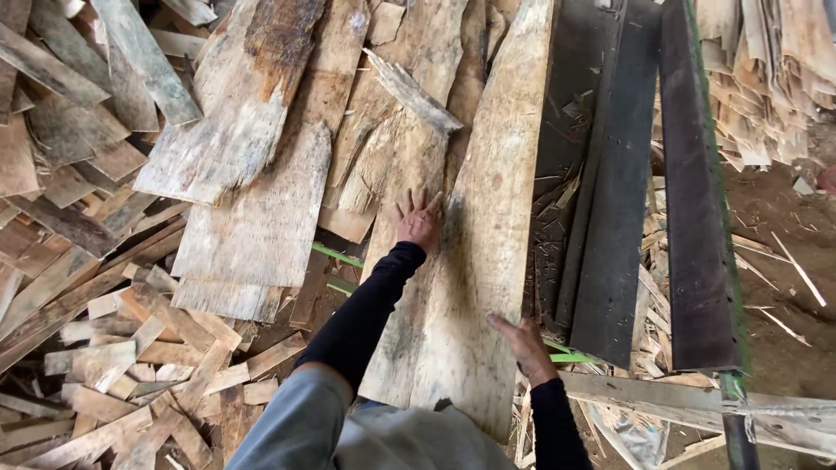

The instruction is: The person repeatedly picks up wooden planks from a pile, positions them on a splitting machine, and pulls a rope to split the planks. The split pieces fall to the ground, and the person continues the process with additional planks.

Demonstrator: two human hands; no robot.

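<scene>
Long veneer sheet [488, 226] centre, scrap pile [104, 348] left, metal frame [697, 218] right

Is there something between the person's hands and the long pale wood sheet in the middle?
Nothing visible. The left hand lies flat on the long veneer sheet at its left edge, and the right hand rests on its right edge nearer the person. Both touch it directly.

Long veneer sheet [488, 218] top beyond frame; right palm [527, 348] unseen
</scene>
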